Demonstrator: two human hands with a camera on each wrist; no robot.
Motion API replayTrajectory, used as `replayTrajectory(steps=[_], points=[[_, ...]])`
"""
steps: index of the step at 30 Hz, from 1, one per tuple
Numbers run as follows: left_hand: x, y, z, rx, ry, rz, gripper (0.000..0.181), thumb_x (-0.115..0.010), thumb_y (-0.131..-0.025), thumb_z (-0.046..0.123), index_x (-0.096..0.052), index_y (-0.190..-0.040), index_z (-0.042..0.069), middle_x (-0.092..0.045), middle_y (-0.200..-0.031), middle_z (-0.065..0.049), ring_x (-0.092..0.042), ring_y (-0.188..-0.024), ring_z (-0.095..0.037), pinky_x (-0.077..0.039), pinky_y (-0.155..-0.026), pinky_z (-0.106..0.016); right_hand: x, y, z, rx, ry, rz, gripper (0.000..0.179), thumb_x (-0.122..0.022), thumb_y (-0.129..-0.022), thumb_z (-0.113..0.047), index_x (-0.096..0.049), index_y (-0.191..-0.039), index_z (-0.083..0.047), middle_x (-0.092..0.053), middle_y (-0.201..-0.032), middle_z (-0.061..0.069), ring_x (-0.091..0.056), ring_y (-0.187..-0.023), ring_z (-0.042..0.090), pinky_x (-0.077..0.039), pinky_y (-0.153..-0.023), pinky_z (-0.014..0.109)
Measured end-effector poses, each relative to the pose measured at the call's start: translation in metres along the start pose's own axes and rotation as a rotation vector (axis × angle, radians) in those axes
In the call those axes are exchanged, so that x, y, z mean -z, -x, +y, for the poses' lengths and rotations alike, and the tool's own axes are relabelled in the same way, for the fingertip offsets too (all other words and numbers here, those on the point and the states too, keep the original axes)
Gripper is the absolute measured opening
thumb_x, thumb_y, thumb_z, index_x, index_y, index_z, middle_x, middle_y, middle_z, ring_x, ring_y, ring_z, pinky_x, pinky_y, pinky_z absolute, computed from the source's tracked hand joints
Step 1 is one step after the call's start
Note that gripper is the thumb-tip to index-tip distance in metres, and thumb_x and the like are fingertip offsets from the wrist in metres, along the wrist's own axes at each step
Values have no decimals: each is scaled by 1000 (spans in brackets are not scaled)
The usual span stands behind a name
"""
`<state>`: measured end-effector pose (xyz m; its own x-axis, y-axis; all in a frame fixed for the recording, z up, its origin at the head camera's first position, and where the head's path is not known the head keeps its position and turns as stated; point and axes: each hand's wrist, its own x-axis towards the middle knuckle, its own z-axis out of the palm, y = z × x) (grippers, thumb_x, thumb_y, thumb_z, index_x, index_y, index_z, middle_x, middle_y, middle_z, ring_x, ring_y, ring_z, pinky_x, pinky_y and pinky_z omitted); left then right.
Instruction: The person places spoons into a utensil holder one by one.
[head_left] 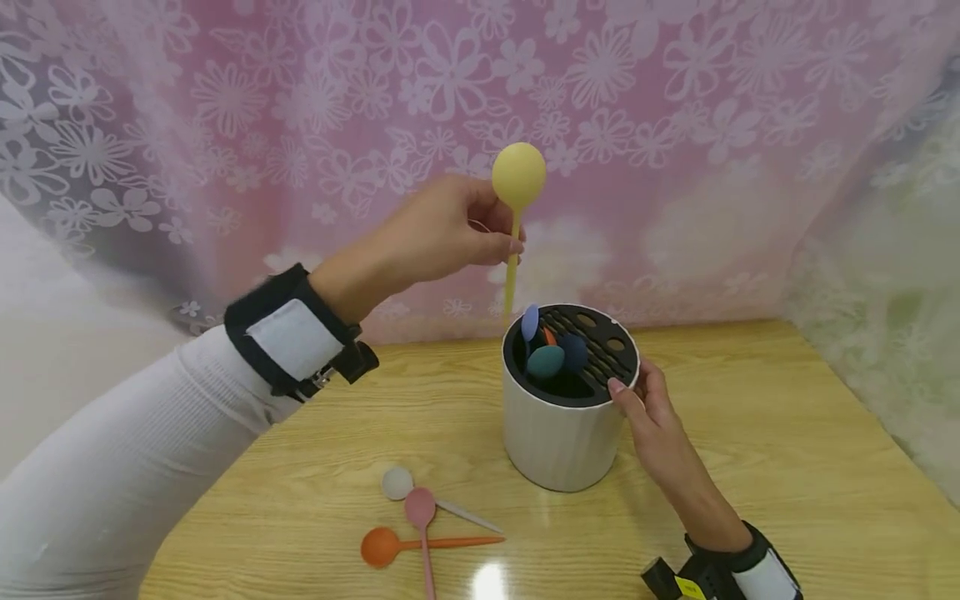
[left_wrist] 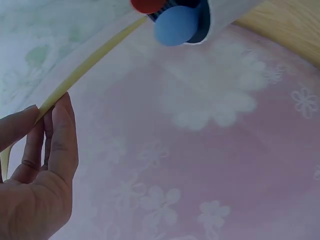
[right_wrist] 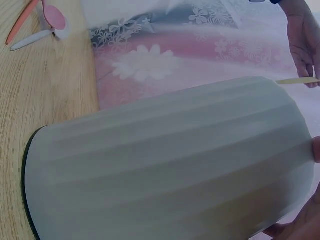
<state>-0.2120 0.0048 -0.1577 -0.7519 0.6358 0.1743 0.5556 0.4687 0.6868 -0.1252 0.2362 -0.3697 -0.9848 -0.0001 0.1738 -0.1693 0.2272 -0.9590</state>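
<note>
My left hand [head_left: 457,229] pinches a yellow spoon [head_left: 519,177] by its handle, bowl up, above the back left rim of a utensil holder [head_left: 562,446]. In the left wrist view, thumb and fingers grip the yellow handle [left_wrist: 90,62], whose tip reaches toward the holder's top. White and ribbed, the holder has a black slotted lid [head_left: 592,333]. Blue, teal and orange utensils, among them a teal spoon [head_left: 545,362], stand in its large opening. My right hand [head_left: 660,425] holds the holder's right rim, thumb on top and fingers round the far side.
On the wooden table [head_left: 750,400], left of the holder, lie a grey spoon [head_left: 397,483], a pink spoon [head_left: 420,507] and an orange spoon [head_left: 381,547], crossing one another. A pink floral curtain [head_left: 360,125] hangs behind the table's back edge.
</note>
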Motion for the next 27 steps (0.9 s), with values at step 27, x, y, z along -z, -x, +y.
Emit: replayTrajectory(steps=[27], points=[[-47,-16,-44,147,-55,-169,30,-69,-75,9,-60,-103,1,-66,-99,-12,-57,-88,-14,-48,-85,-32,1,-1,-1,11,-24,-13,57,-37,-97,-30,-10,-139,-2,-22,-140,18,-22,-126,25,-20,-102,58]])
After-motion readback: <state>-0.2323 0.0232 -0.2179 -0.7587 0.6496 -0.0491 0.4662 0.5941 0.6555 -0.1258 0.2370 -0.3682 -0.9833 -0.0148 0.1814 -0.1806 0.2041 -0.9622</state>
